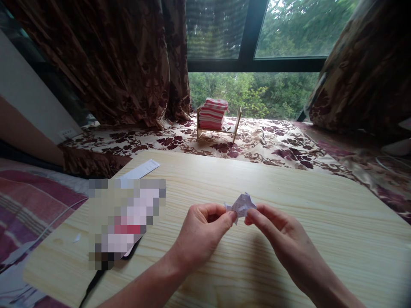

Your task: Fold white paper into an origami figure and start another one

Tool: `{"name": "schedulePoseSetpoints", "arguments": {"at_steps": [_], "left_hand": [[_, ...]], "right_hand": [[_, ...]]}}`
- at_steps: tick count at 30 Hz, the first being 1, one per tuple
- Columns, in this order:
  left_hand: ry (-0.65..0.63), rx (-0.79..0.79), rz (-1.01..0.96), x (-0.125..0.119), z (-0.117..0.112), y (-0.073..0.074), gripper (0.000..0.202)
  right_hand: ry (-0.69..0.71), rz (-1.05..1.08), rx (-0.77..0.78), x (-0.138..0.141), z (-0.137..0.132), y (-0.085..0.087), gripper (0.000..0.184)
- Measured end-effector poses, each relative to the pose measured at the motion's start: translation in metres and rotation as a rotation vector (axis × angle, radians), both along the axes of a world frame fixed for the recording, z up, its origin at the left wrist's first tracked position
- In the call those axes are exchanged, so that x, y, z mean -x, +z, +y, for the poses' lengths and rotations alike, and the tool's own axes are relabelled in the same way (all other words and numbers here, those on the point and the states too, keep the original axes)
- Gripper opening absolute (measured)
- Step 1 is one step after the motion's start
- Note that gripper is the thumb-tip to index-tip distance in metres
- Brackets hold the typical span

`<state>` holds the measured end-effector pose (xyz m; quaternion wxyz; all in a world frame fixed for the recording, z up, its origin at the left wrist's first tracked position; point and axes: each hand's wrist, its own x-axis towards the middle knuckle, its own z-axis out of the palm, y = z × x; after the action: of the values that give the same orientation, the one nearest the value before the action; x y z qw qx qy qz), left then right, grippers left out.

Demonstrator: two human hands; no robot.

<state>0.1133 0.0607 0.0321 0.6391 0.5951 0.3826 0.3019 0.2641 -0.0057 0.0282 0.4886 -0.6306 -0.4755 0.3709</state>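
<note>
A small folded piece of pale paper (240, 205) is held just above the light wooden table (289, 201), between both hands. My left hand (202, 233) pinches its left side with thumb and forefinger, the other fingers curled in. My right hand (276, 233) pinches the right side with its fingertips pressed together. The paper has several creases and points; its exact shape is too small to make out.
A blurred-out object (125, 222) lies on the table's left part, with a white paper strip (141, 170) behind it and a dark cord (96, 280) at the front edge. A small wooden rack with folded striped cloth (214, 116) stands on the flowered window seat. Curtains hang at both sides.
</note>
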Motion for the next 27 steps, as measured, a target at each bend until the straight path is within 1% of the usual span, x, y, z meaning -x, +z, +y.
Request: {"name": "schedulePoseSetpoints", "arguments": {"at_steps": [4,10,13,17,19,21,24,27], "left_hand": [[-0.013,0.016,-0.002,0.0,0.0002,0.0008,0.023],[-0.048,0.002,0.016,0.0002,0.0004,0.0001,0.026],[-0.039,-0.065,0.029,0.0012,-0.0007,-0.0009,0.023],[-0.051,-0.239,0.069,0.0023,-0.0036,-0.001,0.023],[-0.072,-0.298,0.094,0.0022,-0.0054,-0.0012,0.024],[-0.087,-0.318,0.108,0.0015,-0.0067,-0.002,0.023],[-0.087,-0.309,0.107,0.0002,-0.0073,-0.0032,0.022],[-0.065,-0.287,0.103,-0.0001,-0.007,-0.0034,0.021]], "right_hand": [[0.0,0.029,-0.031,0.0035,-0.0005,0.0005,0.03],[-0.01,0.036,-0.098,0.0038,-0.0026,-0.0048,0.026],[0.039,0.029,-0.067,0.0021,-0.0022,-0.0058,0.026],[0.115,0.015,-0.011,-0.0005,-0.0003,-0.0049,0.028],[0.094,-0.004,-0.022,-0.0007,0.0002,-0.0048,0.027],[0.064,-0.017,-0.055,-0.0005,0.0002,-0.005,0.027],[0.041,-0.007,-0.102,0.0,-0.0005,-0.0055,0.027],[0.029,0.018,-0.103,0.0002,-0.0013,-0.0055,0.026]]}}
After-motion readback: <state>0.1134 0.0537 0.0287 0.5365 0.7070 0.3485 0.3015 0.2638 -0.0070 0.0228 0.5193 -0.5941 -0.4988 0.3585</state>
